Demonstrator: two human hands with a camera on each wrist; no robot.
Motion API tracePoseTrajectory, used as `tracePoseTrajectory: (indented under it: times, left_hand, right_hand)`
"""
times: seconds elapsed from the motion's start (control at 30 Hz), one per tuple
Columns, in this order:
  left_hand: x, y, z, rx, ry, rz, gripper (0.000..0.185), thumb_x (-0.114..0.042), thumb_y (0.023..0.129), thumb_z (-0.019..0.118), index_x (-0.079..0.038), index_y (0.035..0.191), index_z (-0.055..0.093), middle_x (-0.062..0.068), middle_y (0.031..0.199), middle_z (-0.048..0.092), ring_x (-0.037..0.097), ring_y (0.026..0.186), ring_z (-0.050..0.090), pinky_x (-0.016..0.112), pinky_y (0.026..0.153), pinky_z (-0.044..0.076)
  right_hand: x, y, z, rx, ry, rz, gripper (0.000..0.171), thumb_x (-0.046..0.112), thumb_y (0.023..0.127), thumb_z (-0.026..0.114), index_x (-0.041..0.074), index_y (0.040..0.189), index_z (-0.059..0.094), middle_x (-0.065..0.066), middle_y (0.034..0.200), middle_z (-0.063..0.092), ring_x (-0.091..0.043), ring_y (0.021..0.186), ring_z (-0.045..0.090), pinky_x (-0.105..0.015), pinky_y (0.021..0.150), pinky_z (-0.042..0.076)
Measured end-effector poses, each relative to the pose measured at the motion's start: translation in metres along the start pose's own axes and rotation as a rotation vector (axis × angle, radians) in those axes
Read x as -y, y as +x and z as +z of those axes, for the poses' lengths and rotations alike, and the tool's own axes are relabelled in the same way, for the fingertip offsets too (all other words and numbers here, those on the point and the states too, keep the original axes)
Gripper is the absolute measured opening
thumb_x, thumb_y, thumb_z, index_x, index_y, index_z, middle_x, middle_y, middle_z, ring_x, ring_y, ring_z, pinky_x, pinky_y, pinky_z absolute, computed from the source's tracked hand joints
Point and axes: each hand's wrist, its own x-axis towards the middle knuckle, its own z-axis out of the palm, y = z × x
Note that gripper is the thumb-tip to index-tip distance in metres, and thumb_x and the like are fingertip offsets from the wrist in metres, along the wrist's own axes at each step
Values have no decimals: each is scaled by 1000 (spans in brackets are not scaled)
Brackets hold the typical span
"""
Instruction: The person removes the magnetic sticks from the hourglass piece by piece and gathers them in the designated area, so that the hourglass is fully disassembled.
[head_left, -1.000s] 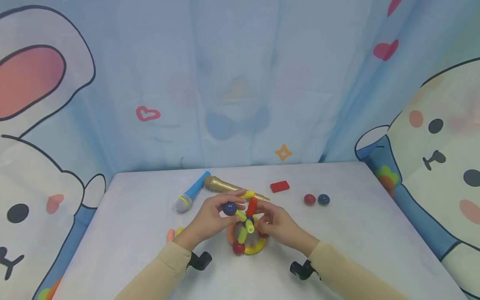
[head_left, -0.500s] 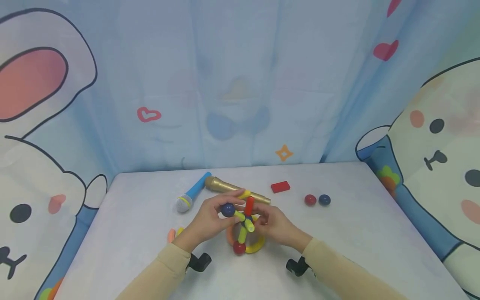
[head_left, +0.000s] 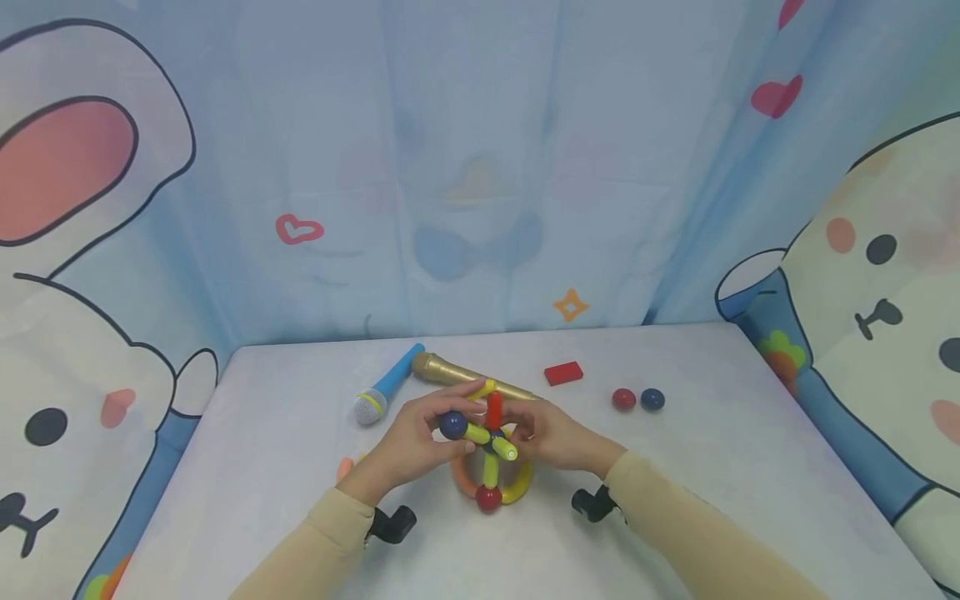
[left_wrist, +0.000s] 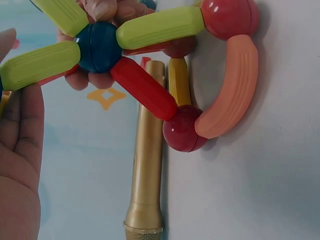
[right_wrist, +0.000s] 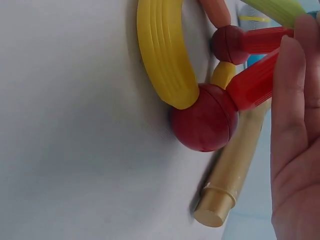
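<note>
A structure of magnetic building sticks and balls stands at the middle of the table, between both hands. Its base is a ring of curved sticks, among them a yellow curved stick [right_wrist: 167,55] and an orange curved stick [left_wrist: 235,90], joined by red balls [head_left: 489,499]. Straight red and green sticks rise to a central dark blue ball [left_wrist: 98,46], from which more sticks branch outward. My left hand [head_left: 420,435] holds the upper left branch, a green stick [head_left: 477,433] with a blue ball [head_left: 452,425] at its end. My right hand [head_left: 566,437] pinches the structure near the central ball, its fingertips partly hidden.
Behind the hands lie a blue toy microphone [head_left: 388,385] and a gold microphone [head_left: 457,372]. A red block [head_left: 563,373], a loose red ball [head_left: 623,400] and a loose blue ball [head_left: 652,400] lie at the back right. An orange piece [head_left: 344,468] shows beside the left wrist.
The structure has turned slightly, its front red ball and the near green stick shifting right. My right hand has moved a little left, in toward the central ball; the left hand keeps its hold.
</note>
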Motion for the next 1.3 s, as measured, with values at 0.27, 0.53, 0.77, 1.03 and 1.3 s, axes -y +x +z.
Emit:
tracePoseTrajectory:
  times: [0.27,0.53,0.77,1.03,1.3]
  left_hand:
    - [-16,0,3,-23,63,-7,40,12,80,75,-2,117,70,1,147,52,15,139,40,37,110,37]
    - [-7,0,4,-30,92,-22,46,10,81,76,-9,123,69,-8,148,49,8,139,38,36,110,37]
    - [-1,-1,3,-34,103,26,54,10,82,75,-15,129,67,-12,149,48,8,141,35,33,110,36]
    - [-7,-1,5,-36,109,6,52,14,81,73,-9,128,67,-3,152,45,12,142,34,34,109,37]
    - [-18,-2,4,-28,109,-31,44,13,82,73,-6,122,69,-10,155,37,14,142,34,35,106,41]
  right_hand:
    - [7,-5,-2,-19,-30,-11,58,4,89,72,20,142,53,-3,128,58,-25,86,66,-36,78,57]
    - [6,-9,6,-66,3,-14,74,-5,87,69,19,151,41,-6,133,56,-24,89,67,-34,80,57]
    - [3,-9,26,-192,-68,-27,73,1,83,78,22,145,46,1,123,60,-25,78,64,-34,69,58]
    - [4,-6,25,-216,-105,-44,69,4,84,79,24,143,49,9,120,59,-24,86,59,-34,71,57]
    - [2,1,11,-133,-113,-63,69,8,83,81,28,143,51,8,120,57,-20,99,58,-33,78,57]
